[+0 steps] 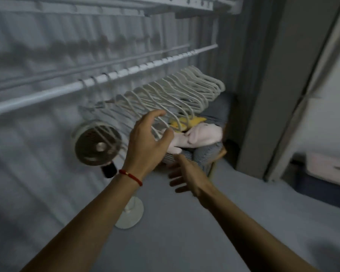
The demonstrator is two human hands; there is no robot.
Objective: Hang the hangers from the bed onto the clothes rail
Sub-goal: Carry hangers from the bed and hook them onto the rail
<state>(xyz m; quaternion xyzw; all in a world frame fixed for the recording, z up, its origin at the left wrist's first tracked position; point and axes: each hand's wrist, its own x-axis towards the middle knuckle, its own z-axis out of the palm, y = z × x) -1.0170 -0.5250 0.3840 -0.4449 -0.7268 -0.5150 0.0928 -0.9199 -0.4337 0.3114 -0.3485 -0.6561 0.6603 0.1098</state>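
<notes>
Left hand fingers curved beside hangers, not gripping, right hand below

A dim, grey-toned indoor view with low contrast and soft, grainy detail. Motion blur smears the wall on the left and the door frame on the right. Faint glints run along the rail. The hangers cast soft shadows on the wall. Straight lines bow toward the edges from the wide lens.
</notes>
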